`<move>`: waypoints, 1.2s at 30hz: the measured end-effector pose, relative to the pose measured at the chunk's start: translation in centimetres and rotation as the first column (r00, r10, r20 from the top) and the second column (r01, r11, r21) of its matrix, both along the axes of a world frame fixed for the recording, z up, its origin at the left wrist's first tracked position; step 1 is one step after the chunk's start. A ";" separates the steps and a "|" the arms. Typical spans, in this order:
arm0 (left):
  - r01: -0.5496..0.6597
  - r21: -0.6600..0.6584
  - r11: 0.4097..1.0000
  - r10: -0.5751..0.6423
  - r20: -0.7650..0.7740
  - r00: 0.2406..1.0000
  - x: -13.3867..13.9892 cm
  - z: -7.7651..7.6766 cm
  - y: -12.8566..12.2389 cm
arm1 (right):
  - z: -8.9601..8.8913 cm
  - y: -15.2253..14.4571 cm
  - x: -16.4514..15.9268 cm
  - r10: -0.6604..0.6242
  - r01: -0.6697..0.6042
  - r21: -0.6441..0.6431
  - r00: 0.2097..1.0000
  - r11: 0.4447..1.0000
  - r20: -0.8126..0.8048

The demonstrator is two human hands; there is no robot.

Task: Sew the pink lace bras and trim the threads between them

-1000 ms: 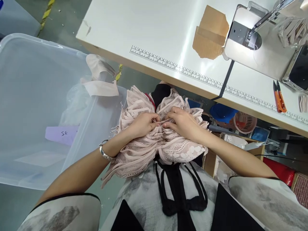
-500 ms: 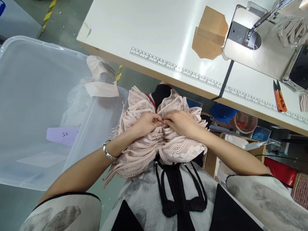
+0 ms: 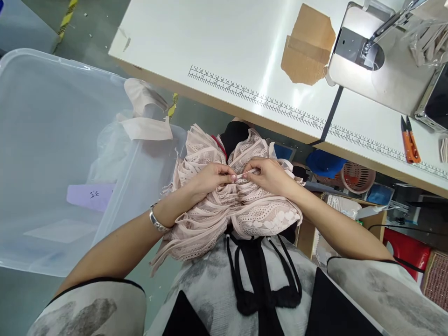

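Note:
A thick bundle of pale pink lace bra pieces (image 3: 266,219) lies across my lap, gathered tightly at its middle. My left hand (image 3: 213,179) pinches a thin pale pink strip (image 3: 240,176) between thumb and fingertips above that gathered centre. Just to its right, my right hand (image 3: 268,175) grips the same strip between thumb and forefinger, with a short length showing between the hands. Whether the strip is joined to the bundle cannot be made out. Parts of the lace are hidden under both hands.
The white table (image 3: 210,28) with a printed ruler is ahead, carrying cardboard (image 3: 308,46), a sewing machine (image 3: 364,46) and orange-handled snips (image 3: 410,142). At left stands a clear plastic bin (image 3: 70,60), with pale fabric pieces (image 3: 147,128) over its rim. A pink basket (image 3: 357,176) sits under the table.
My right hand has moved slightly right, away from my left fingertips, and the thin strip now shows between them. The lace bundle stays on my lap.

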State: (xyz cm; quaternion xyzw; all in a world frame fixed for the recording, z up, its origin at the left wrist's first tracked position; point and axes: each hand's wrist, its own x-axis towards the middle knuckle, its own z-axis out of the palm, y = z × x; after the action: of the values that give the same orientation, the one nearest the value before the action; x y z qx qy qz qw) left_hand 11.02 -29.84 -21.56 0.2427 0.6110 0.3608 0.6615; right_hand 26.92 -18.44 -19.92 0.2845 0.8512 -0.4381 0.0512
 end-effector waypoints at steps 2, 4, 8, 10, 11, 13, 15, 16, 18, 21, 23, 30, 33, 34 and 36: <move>-0.033 -0.028 0.999 0.035 0.054 0.998 0.1 -0.2 -0.1 | 0.0 -0.1 0.1 -0.012 0.012 0.027 1.000 1.000 -0.003; -0.056 -0.067 0.996 0.062 0.106 0.992 0.1 -0.2 -0.1 | 0.0 -0.1 0.1 -0.026 0.026 0.045 1.000 0.999 0.001; -0.080 -0.142 0.987 0.105 0.177 0.979 0.0 0.0 0.1 | -0.1 0.0 0.3 -0.071 0.072 0.055 0.997 0.996 -0.024; -0.081 -0.172 0.982 0.115 0.199 0.973 -0.1 0.0 0.1 | -0.3 0.0 0.4 -0.078 0.080 0.051 0.995 0.995 -0.055; -0.078 -0.178 0.981 0.115 0.207 0.972 -0.1 -0.1 0.1 | -0.4 0.0 0.4 -0.078 0.081 0.049 0.995 0.996 -0.062; -0.065 -0.170 0.983 0.101 0.216 0.971 -0.1 -0.2 0.1 | -0.5 0.0 0.5 -0.075 0.079 0.047 0.995 0.996 -0.066; -0.054 -0.159 0.986 0.088 0.216 0.972 -0.2 -0.3 0.0 | -0.5 0.0 0.4 -0.075 0.078 0.045 0.995 0.996 -0.065; -0.050 -0.159 0.986 0.085 0.215 0.973 -0.2 -0.2 0.0 | -0.4 0.0 0.4 -0.077 0.080 0.043 0.995 0.996 -0.061; -0.052 -0.165 0.985 0.085 0.205 0.975 -0.3 0.0 0.0 | -0.3 -0.1 0.4 -0.084 0.085 0.034 0.995 0.996 -0.048; -0.040 -0.156 0.987 0.069 0.185 0.980 -0.2 0.4 0.1 | -0.1 -0.2 0.3 -0.086 0.087 0.018 0.996 0.996 -0.032; -0.030 -0.131 0.991 0.051 0.159 0.986 -0.1 0.4 0.1 | 0.0 -0.2 0.4 -0.087 0.088 0.013 0.996 0.996 -0.029; 0.005 -0.019 1.000 -0.005 -0.017 1.000 0.4 -0.4 -0.1 | 0.0 -0.4 0.4 -0.098 0.099 0.008 0.993 0.995 -0.065; 0.016 -0.041 0.999 -0.018 -0.038 0.999 0.6 0.0 -0.2 | -0.1 -0.4 0.5 -0.109 0.109 0.004 0.992 0.994 -0.061; 0.018 -0.046 0.999 -0.020 -0.031 0.999 0.7 0.1 -0.1 | -0.1 -0.4 0.5 -0.114 0.114 0.006 0.992 0.993 -0.060; 0.016 -0.050 0.999 -0.017 -0.022 1.000 0.8 0.5 -0.1 | -0.2 -0.4 0.5 -0.120 0.121 0.009 0.991 0.993 -0.057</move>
State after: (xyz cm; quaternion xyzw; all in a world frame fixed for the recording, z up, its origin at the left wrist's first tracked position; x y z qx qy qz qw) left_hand 11.81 -29.91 -21.01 0.2353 0.6253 0.3375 0.6632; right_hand 27.40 -18.89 -20.11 0.3232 0.8362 -0.4432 -0.0013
